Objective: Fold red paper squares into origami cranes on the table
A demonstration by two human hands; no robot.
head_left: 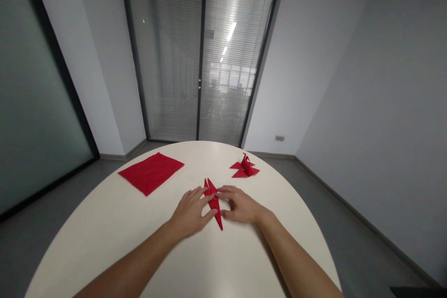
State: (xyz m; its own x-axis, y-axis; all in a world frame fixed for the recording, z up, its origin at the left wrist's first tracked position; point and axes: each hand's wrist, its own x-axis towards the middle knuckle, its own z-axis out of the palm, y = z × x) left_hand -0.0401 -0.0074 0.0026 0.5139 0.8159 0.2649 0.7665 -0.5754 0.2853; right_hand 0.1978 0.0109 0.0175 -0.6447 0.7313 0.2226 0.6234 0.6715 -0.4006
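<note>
A narrow, partly folded piece of red paper (213,201) lies on the white round table (104,242) between my hands. My left hand (191,212) rests on its left side, fingers bent and pressing on the paper, thumb touching its lower point. My right hand (240,205) sits on its right side, fingertips pinching the paper's upper edge. A finished red paper crane (245,167) stands farther back to the right. A flat stack of red paper squares (151,172) lies at the back left.
The table's far edge curves just behind the crane and paper stack. Beyond it are a grey floor, a glass door with blinds (199,60), and grey walls. A dark glass panel (31,102) is at the left.
</note>
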